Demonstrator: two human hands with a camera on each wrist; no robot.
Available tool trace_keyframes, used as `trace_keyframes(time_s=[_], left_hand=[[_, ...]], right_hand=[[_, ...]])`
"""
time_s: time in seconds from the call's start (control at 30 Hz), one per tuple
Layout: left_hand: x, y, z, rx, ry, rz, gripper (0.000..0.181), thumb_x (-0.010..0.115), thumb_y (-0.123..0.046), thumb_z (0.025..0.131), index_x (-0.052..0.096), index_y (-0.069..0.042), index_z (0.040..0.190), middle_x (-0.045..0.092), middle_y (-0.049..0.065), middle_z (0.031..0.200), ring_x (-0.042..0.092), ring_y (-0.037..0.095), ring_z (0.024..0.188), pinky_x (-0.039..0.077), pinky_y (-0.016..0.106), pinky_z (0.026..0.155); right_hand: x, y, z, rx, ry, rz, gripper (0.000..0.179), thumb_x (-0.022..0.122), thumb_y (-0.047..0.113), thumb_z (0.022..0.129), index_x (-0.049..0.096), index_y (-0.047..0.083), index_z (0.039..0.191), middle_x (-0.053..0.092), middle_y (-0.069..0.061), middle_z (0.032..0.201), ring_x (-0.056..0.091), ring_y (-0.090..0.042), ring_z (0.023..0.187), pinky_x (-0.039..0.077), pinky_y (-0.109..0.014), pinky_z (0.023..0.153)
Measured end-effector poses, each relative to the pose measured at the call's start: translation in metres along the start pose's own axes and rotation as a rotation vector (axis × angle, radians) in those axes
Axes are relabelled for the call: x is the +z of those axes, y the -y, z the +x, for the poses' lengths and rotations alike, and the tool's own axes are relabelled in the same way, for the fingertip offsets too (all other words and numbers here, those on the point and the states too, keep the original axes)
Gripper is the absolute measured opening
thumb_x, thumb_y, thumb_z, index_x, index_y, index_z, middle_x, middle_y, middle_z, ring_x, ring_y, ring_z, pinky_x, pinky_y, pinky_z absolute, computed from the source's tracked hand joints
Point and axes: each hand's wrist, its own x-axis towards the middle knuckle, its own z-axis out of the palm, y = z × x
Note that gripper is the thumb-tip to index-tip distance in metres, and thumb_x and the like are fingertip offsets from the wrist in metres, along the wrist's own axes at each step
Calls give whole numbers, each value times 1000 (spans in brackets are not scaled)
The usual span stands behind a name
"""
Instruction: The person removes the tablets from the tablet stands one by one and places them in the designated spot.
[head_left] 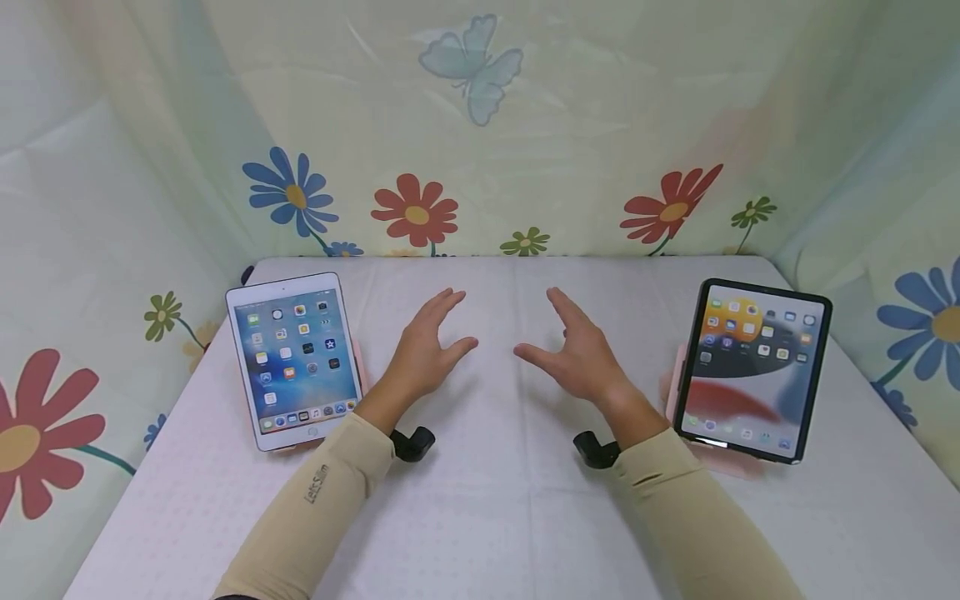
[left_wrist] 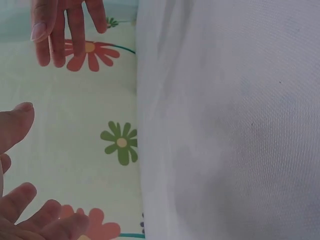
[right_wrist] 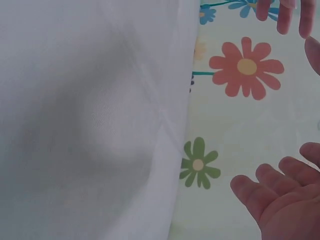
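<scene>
My left hand [head_left: 425, 350] hovers over the middle of the table with its fingers extended and thumb apart, holding nothing. Facing it across a gap, my right hand [head_left: 581, 354] has the same spread shape and is likewise bare of any object. A white-framed tablet [head_left: 296, 358] with a lit home screen leans on a pink stand left of the left hand. To the right of the right hand, a black-framed tablet [head_left: 752, 367], also lit with app icons, leans on another pink stand [head_left: 723, 461]. In the left wrist view, fingers [left_wrist: 75, 30] of the opposite hand show at the top.
A white cloth covers the table [head_left: 525, 517]. Behind it and at both sides hangs a pale curtain [head_left: 585, 108] printed with flowers and a butterfly. Black wrist cameras, such as the left one [head_left: 414, 444], jut inward below the hands.
</scene>
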Motion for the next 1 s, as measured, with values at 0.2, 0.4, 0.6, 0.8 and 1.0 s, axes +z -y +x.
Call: trace_keyframes(time_s=[0.2, 0.4, 0.6, 0.8, 1.0], left_hand=[[-8, -1, -10, -6, -23, -52, 68, 74, -24, 93, 42, -16, 153, 35, 5, 159, 33, 24, 144, 46, 43, 103], [-16, -1, -19, -14, -40, -97, 68, 74, -26, 93, 43, -16, 152, 39, 4, 156, 41, 25, 139, 48, 41, 100], [-27, -1, -26, -31, -56, -161, 66, 75, -21, 93, 44, -19, 152, 39, 1, 156, 43, 25, 137, 46, 40, 102], [-41, 1, -34, -31, -75, -195, 64, 75, -18, 92, 48, -17, 150, 39, 1, 157, 43, 26, 139, 45, 42, 103], [-48, 4, -42, -70, -52, -219, 62, 75, -18, 92, 49, -17, 149, 39, -2, 157, 44, 24, 138, 47, 41, 102]], right_hand=[[4, 6, -1, -45, 19, 53, 99, 79, 38, 86, 20, 7, 160, 24, -12, 164, 32, -35, 144, 38, -54, 109], [6, 14, -1, -72, 42, 118, 98, 81, 34, 86, 22, 10, 160, 25, -9, 163, 36, -31, 143, 40, -49, 108], [11, 24, 0, -86, 76, 184, 97, 84, 31, 84, 26, 10, 159, 29, -9, 162, 39, -29, 142, 41, -48, 108], [16, 30, 3, -133, 104, 196, 97, 84, 30, 83, 27, 9, 158, 30, -7, 161, 33, -25, 145, 39, -45, 110], [22, 31, 5, -147, 122, 196, 94, 84, 30, 84, 29, 9, 158, 32, -6, 161, 34, -25, 144, 39, -44, 110]])
